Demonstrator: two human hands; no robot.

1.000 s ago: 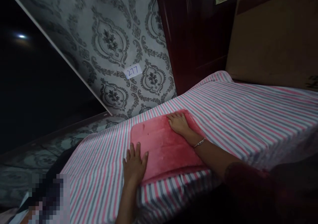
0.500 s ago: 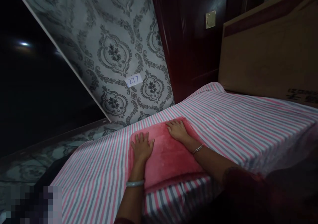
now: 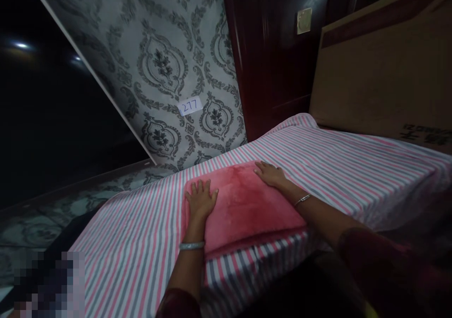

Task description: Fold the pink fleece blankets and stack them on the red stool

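A pink plush cloth, folded into a flat rectangle [image 3: 243,210], lies on the striped cover [image 3: 141,242]. On its left side my left hand [image 3: 201,198] rests palm down with the fingers spread. My right hand [image 3: 270,173] lies flat at the cloth's far right corner, fingers stretched out, reaching partly over the edge. Neither hand grips anything. The near edge of the cloth shows folded layers close to the front edge of the striped surface.
A large cardboard box [image 3: 381,78] stands at the back right. Behind the surface are a patterned wall [image 3: 162,64] with a paper label [image 3: 190,105] marked 277 and a dark red wooden panel [image 3: 271,64]. A large black screen-like panel [image 3: 52,120] is at left.
My right hand has slid right, from on top of the cloth to its far right corner. My left hand stays in place on the cloth. The view has shifted slightly.
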